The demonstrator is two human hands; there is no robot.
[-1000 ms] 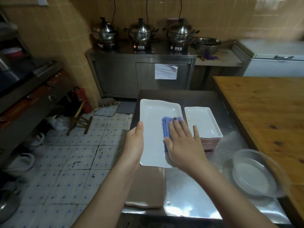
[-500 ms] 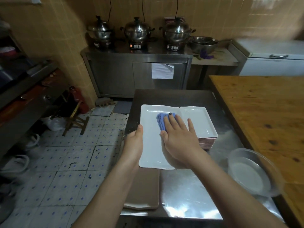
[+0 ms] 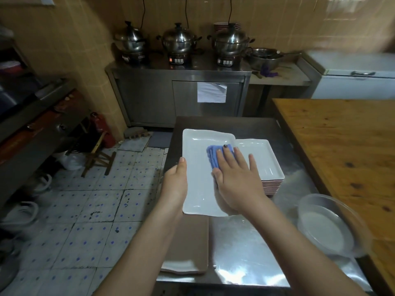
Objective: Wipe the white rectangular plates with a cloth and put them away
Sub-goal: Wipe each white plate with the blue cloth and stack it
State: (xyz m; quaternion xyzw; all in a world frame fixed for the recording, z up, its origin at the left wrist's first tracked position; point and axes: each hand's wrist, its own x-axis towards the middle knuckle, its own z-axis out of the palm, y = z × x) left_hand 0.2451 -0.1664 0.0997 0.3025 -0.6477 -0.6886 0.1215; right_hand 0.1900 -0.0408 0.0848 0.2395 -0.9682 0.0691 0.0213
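Pressing cloth point(image 3: 211, 157) on plate point(image 3: 196, 189) w/ R hand point(image 3: 237, 182), fingers flat. L hand point(image 3: 176, 184) fingers grip plate edge; plate shifted onto stack point(image 3: 265, 159).

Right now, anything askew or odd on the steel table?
Nothing spilled or broken. The plate under the cloth overlaps the left edge of the stack instead of lying clear of it. The clear bowl seems to straddle the edge of the wooden table.

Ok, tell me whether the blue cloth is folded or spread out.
Folded: the blue cloth shows layered edges, a compact pad pressed under the flat right hand on the white plate.
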